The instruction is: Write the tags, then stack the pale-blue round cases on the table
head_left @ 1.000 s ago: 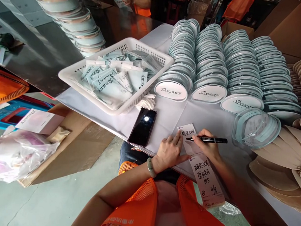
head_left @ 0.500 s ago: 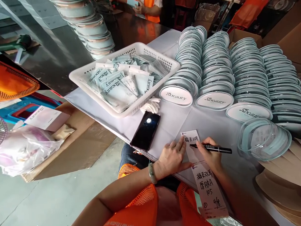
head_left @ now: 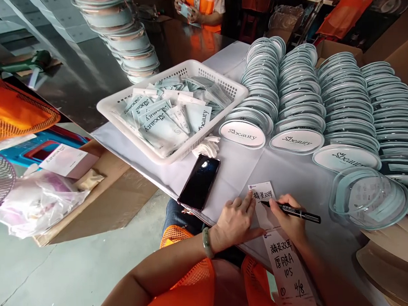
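From afar, I see the right hand (head_left: pixel 291 219) pinch a pen (head_left: pixel 306 213) over the top card (head_left: pixel 267 219) on the table (head_left: pixel 239 167), one line done, blank space left, lower card (head_left: pixel 287 275) written on, left hand (head_left: pixel 232 225) flat, gripping nothing.

Black marker (head_left: pixel 299 212), slanted, white label (head_left: pixel 265 217), part-written

At my 11 o'clock I see a dark phone (head_left: pixel 199 182) on the white-covered table (head_left: pixel 233 170), a crumpled white cloth (head_left: pixel 207 146) just beyond it; farther out that way, a white basket (head_left: pixel 164 159) full of pale blue packets (head_left: pixel 159 125); behind it, a tall stack of tubs (head_left: pixel 133 39); at my 1 o'clock, rows of oval packages (head_left: pixel 297 100) lettered "beauty"; toward 2 o'clock, a clear container (head_left: pixel 369 196); at 12 o'clock, well apart from me, a co-worker (head_left: pixel 207 8) in orange; at 10 o'clock, a plastic bag (head_left: pixel 38 199) near a pinkish box (head_left: pixel 68 160).
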A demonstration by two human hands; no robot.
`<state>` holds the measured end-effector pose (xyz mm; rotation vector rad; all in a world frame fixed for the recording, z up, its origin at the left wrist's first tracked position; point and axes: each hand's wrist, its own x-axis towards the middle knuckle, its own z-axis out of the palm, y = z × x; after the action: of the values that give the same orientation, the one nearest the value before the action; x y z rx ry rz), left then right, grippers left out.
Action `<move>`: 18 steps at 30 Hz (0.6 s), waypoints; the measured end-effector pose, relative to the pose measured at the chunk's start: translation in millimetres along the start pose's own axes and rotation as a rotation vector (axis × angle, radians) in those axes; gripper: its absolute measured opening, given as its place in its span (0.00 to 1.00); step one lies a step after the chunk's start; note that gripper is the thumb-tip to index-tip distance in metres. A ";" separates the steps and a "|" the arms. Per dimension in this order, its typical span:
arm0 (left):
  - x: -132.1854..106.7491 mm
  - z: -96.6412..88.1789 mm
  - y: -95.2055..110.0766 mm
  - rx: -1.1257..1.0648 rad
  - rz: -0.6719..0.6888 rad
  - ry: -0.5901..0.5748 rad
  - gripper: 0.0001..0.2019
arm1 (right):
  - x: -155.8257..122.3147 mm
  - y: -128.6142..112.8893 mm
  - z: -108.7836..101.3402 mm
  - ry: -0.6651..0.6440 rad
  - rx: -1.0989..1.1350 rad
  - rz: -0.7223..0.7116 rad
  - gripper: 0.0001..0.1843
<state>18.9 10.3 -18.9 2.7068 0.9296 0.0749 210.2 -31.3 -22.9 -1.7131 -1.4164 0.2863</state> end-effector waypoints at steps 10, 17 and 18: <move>-0.4 -0.2 0.7 -0.009 0.000 0.006 0.44 | 2.0 -1.4 -3.0 -0.053 -0.004 0.073 0.22; 0.3 -0.8 0.5 -0.007 -0.002 0.002 0.44 | 3.0 -4.7 -1.6 -0.042 -0.012 0.027 0.22; 0.2 -1.0 0.5 -0.007 -0.001 0.002 0.44 | 2.8 -4.3 -1.5 -0.036 -0.006 0.022 0.22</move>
<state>19.2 10.4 -17.8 2.7005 0.9303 0.0807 209.1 -29.6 -17.9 -1.7374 -1.4268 0.3266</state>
